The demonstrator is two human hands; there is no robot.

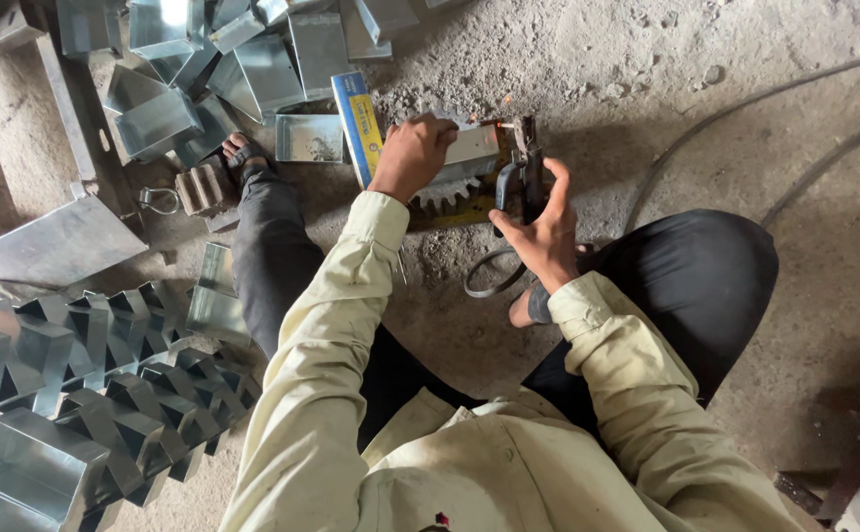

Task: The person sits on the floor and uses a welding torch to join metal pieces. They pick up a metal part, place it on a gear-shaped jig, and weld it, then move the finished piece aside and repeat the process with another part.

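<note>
I squat on a concrete floor. My left hand (pixel 412 153) presses down on a folded sheet-metal piece (pixel 471 146) that rests on a toothed metal block (pixel 450 197). My right hand (pixel 540 229) grips the dark handle of a welding electrode holder (pixel 526 167), whose tip touches the piece's far right corner, where a small orange glow (pixel 499 122) shows. A blue and yellow box (pixel 359 126) stands on edge just left of my left hand.
Several shiny sheet-metal boxes (pixel 159 123) lie scattered at the top left, and a stacked row of them (pixel 85 384) fills the lower left. Black cables (pixel 745 103) cross the floor at the right. My sandalled foot (pixel 243 158) rests by the boxes.
</note>
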